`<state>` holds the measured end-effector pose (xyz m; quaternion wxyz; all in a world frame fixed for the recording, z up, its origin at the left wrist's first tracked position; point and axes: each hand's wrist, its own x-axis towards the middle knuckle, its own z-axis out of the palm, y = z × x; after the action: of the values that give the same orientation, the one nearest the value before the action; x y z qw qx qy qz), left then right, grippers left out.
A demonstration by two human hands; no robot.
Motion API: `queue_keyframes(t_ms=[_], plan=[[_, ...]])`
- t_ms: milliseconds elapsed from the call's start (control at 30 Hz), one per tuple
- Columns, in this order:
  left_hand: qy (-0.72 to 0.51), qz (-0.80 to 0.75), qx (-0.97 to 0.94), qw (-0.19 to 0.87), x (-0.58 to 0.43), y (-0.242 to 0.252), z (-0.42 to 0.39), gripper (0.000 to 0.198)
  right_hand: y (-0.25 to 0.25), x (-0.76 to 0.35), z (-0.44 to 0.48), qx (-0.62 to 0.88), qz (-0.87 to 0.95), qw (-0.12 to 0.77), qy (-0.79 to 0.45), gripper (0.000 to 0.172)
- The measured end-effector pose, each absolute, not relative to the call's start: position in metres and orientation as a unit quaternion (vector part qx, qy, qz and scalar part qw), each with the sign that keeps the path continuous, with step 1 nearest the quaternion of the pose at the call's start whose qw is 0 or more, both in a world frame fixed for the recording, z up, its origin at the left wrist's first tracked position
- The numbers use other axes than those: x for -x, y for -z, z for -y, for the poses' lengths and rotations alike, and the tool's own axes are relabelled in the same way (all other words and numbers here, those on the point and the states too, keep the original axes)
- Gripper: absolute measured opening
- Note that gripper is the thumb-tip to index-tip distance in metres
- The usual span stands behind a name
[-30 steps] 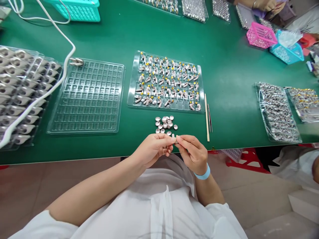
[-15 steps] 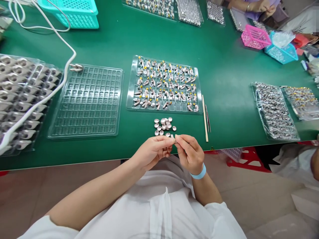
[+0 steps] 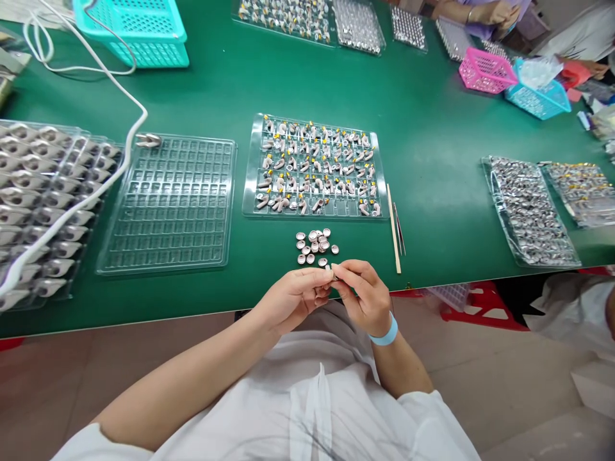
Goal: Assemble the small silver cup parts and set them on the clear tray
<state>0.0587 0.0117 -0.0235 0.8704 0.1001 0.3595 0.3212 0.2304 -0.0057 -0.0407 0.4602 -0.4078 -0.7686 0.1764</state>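
At the table's near edge my left hand (image 3: 298, 296) and my right hand (image 3: 366, 296) meet, fingertips pinched together. Between them is a small pale part (image 3: 328, 267), mostly covered by the fingers, so its kind is unclear. Both hands are closed around it. Just beyond the fingertips lies a loose cluster of small round metal caps (image 3: 314, 246). Behind the caps, a clear plastic tray (image 3: 252, 192) holds rows of small curved grey pieces with yellow tips. A pale wooden stick (image 3: 394, 227) and metal tweezers (image 3: 400, 230) lie to the right of that tray.
On the left are a clear compartment tray (image 3: 166, 211) with one metal piece (image 3: 148, 140), stacked trays of grey parts (image 3: 36, 192) and a white cable (image 3: 137, 128). A teal basket (image 3: 158, 54) stands behind. Filled trays (image 3: 533, 211) lie right; a co-worker's hands (image 3: 500, 14) show far right.
The view has shifted slightly, so the trays on the left sit a little lower. My hands keep pinching the small part, with only a slight movement of the fingers.
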Motion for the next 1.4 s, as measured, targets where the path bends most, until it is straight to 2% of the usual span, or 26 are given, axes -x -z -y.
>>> queue_keyframes(t_ms=[133,367,733,1033,1400], plan=[[-0.325,-0.364,-0.092,0.868,-0.059,0.022,-0.010,0.025,0.042,-0.229,0.005,0.404,0.770,0.464,-0.168,0.054],[-0.345,-0.338,-0.086,0.871,-0.059,0.024,-0.008,0.022,0.042,-0.224,0.003,0.391,0.757,0.474,-0.220,0.042],[-0.339,-0.344,-0.090,0.871,-0.059,0.027,-0.003,0.025,0.049,-0.221,0.003,0.377,0.784,0.478,-0.119,0.047],[-0.313,-0.389,-0.190,0.845,-0.056,0.026,-0.009,0.031,0.048,-0.225,0.006,0.394,0.795,0.447,-0.117,0.038],[-0.312,-0.358,-0.217,0.853,-0.047,0.027,-0.013,0.026,0.037,-0.229,0.009,0.385,0.803,0.430,-0.147,0.039]])
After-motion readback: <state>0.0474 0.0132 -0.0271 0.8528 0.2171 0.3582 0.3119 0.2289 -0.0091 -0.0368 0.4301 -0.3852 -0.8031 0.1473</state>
